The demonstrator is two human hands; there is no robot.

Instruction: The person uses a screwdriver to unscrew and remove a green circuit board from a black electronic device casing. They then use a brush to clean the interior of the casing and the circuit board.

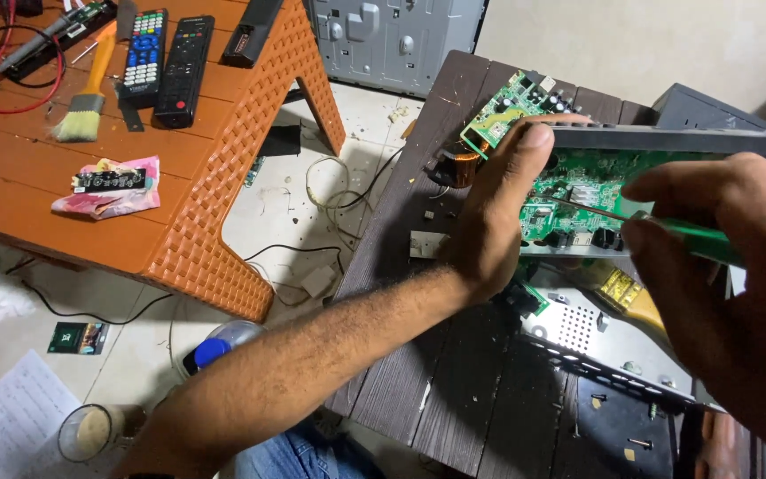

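A: Workbench [454,390] status?
B: Dark wood top, green circuit board [569,191] at 1 o'clock. Left hand [498,213] clamps its black casing [667,139], thumb on top.
A: Right hand [729,293]?
B: At 3 o'clock, fingers pinched on green-handled screwdriver [689,239], tip on board.

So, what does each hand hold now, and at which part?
The right hand holds a screwdriver by its green handle. The left hand grips the green circuit board at its left edge, thumb on the dark top strip.
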